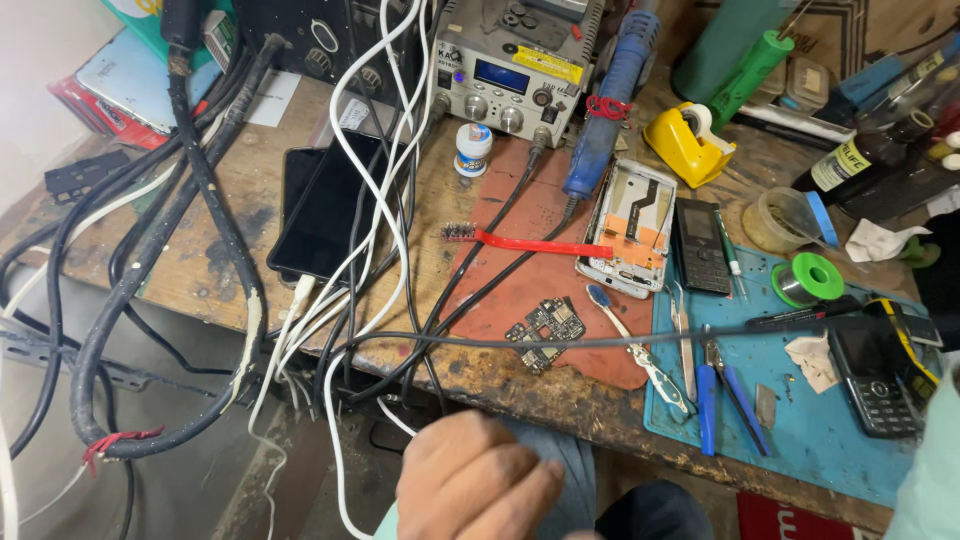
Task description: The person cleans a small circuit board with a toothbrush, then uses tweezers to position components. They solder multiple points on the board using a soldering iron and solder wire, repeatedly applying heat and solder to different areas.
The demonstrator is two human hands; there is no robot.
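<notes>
My left hand (478, 482) hangs below the front edge of the wooden workbench (215, 262), back towards me and fingers curled; the palm is hidden, so I cannot tell if it holds anything. White cables (335, 440) dangle just left of it. Nearest on the bench are a small bare circuit board (545, 327) on a reddish mat (520, 285) and a thin black wire (600, 341) stretched across. Only a pale green sleeve (930, 455) of my right arm shows at the right edge.
A black smartphone (322, 210) lies under cables. An opened phone frame (632, 230), a red-handled brush (530, 243), a keypad phone (700, 247), a soldering station (515, 70), a yellow tape dispenser (685, 145) and tweezers and cutters on a blue mat (800, 420) crowd the bench. Thick black cables (190, 200) hang left.
</notes>
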